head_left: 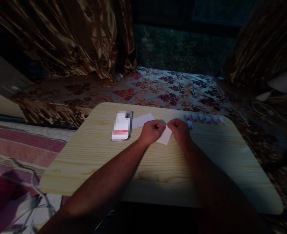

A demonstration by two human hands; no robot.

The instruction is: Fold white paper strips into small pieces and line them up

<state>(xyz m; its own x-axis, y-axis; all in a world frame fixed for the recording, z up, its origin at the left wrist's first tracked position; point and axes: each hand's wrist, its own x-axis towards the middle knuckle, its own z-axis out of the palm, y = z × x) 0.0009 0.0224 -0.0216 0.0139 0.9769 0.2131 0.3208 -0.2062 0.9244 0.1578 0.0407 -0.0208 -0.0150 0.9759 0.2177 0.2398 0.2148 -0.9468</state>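
Both my hands meet over a light wood table, pinching the upper edge of a small white sheet of paper. My left hand is closed on the paper's left side, thumb against fingers. On its right side my right hand pinches it with the fingertips close to the left ones. The paper's lower part hangs below the fingers, near or on the table. Another white paper strip lies flat just left of my left hand. Several small folded white paper pieces sit in a row beyond my right hand.
A phone, blurred out, lies at the table's left. Behind the table is a ledge with a floral cloth, under a window with gold curtains. A striped bed cover and white cables are at the left.
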